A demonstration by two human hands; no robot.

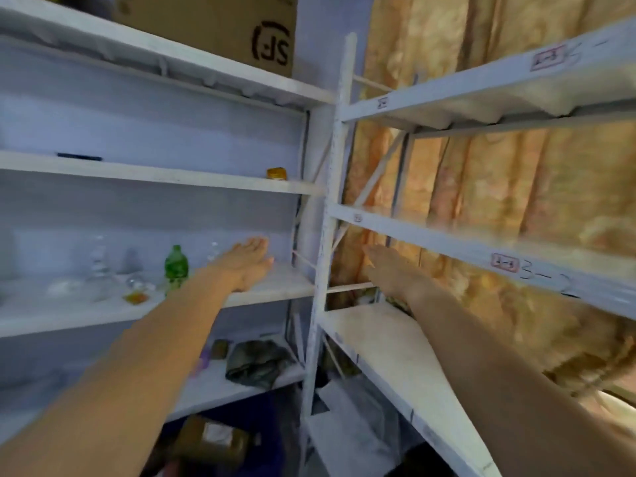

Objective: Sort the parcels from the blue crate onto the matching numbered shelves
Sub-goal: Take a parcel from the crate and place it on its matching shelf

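Both my arms stretch forward toward the corner where two white shelf units meet. My left hand [249, 261] is flat and empty, fingers together, over the left unit's middle shelf [275, 285]. My right hand [387, 266] is also flat and empty, reaching between the right unit's shelves. The right unit's beams carry red-framed number labels [505, 263] with handwritten numbers beside them. Low in the corner sits the blue crate [265, 414], with a brown cardboard parcel [215, 442] in it and grey plastic mailer bags [347, 418] beside it.
A green bottle [176, 266], clear bottles and small items stand on the left middle shelf. A large cardboard box [220, 25] sits on top. A yellow tape roll [277, 173] and a dark bundle [256, 363] lie on other shelves. An orange curtain [481, 166] hangs behind the right unit.
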